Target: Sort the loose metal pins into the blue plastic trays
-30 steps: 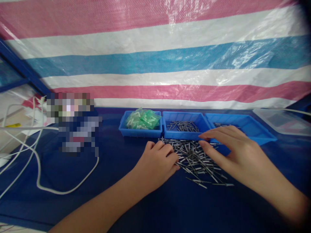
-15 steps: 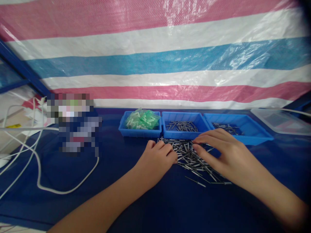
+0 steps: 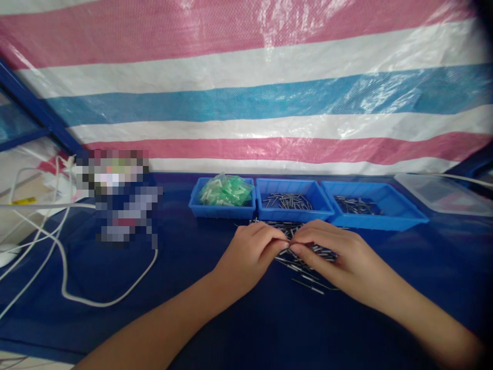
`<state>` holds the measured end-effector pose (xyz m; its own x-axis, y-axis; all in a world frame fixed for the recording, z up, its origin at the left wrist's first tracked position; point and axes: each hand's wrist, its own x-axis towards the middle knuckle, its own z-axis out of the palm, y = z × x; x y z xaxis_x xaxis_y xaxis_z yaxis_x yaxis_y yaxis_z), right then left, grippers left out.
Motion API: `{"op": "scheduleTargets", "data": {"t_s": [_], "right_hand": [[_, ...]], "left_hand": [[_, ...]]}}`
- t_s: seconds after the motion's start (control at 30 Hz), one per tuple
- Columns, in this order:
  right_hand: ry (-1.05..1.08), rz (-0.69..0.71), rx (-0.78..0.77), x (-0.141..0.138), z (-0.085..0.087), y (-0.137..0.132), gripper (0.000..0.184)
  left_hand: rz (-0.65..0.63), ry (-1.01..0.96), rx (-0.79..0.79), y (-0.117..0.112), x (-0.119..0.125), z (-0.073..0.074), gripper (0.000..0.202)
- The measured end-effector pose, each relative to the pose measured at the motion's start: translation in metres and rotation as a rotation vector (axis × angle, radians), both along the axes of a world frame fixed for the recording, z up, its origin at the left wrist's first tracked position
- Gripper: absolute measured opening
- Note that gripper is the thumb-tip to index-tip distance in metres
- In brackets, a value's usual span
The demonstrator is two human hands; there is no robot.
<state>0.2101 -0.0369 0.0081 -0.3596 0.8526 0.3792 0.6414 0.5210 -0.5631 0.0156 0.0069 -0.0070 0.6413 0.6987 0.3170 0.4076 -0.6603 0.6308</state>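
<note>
A loose pile of thin metal pop rivets (image 3: 295,266) lies on the dark blue tabletop, partly covered by both hands. Over this pile my left hand (image 3: 250,252) has thumb and forefinger pinched together. My right hand (image 3: 342,252) pinches too, its fingertips meeting the left ones. Whatever sits between the fingertips is too small and hidden to make out. One stray rivet (image 3: 308,285) rests at the near edge of the pile. Behind the hands, a middle blue tray (image 3: 295,214) and a right blue tray (image 3: 402,208) hold more rivets.
The left blue tray (image 3: 221,211) contains green-tinted plastic bags with pale pieces. A clear plastic lid (image 3: 435,195) lies at the far right. White cables (image 3: 92,304) loop across the left side. A striped plastic sheet (image 3: 246,105) hangs behind the table (image 3: 246,329).
My right hand has moved left and its fingers have closed. My left fingertips have extended right into a pinch, so both hands now meet above the pile.
</note>
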Motion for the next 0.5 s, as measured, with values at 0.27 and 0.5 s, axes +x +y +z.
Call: {"op": "scheduleTargets", "data": {"t_s": [0.27, 0.5], "right_hand": [[0.083, 0.018, -0.101, -0.0033, 0.0002, -0.0004, 0.014], [0.125, -0.013, -0.145, -0.0070, -0.0009, -0.0023, 0.016]], "left_hand": [[0.123, -0.309, -0.350, -0.0033, 0.0018, 0.0009, 0.014], [0.079, -0.411, -0.512, -0.0048, 0.0060, -0.0003, 0.015]]}}
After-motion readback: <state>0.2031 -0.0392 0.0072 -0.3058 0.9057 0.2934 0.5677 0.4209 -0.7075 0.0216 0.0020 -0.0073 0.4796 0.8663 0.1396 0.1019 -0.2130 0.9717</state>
